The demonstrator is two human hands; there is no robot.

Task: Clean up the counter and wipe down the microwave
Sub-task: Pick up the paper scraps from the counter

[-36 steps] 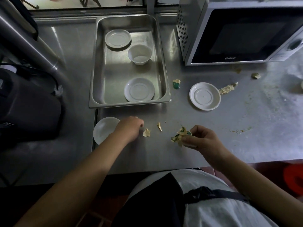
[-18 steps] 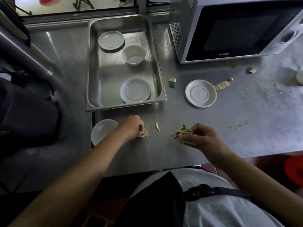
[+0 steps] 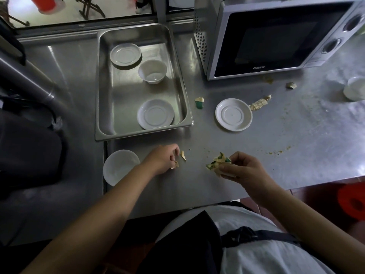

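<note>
Nearest, my right hand (image 3: pixel 244 171) pinches a crumpled wad of yellow-green wrappers (image 3: pixel 217 163) just above the steel worktop (image 3: pixel 296 139). My left hand (image 3: pixel 163 158), fingers curled, pinches a small yellow scrap (image 3: pixel 175 165) against the worktop; a second loose scrap (image 3: pixel 183 155) lies just beside its fingertips. Left of that wrist a white plate (image 3: pixel 118 167) sits at the worktop's edge, nothing on it. Farther on, a white saucer (image 3: pixel 233 114) stands alone, a twisted wrapper (image 3: pixel 259 103) touching its far-right rim and a green-and-yellow scrap (image 3: pixel 199 102) to its left. The steel tray (image 3: pixel 116 103) holds three pieces: a near saucer (image 3: pixel 155 114), a small bowl (image 3: pixel 152 71) and a far saucer (image 3: pixel 125 54). At the back stands the microwave (image 3: pixel 276 36), door closed, with crumbs and a wrapper ball (image 3: pixel 291 85) before it. A white cup (image 3: pixel 355 89) lies at far right.
</note>
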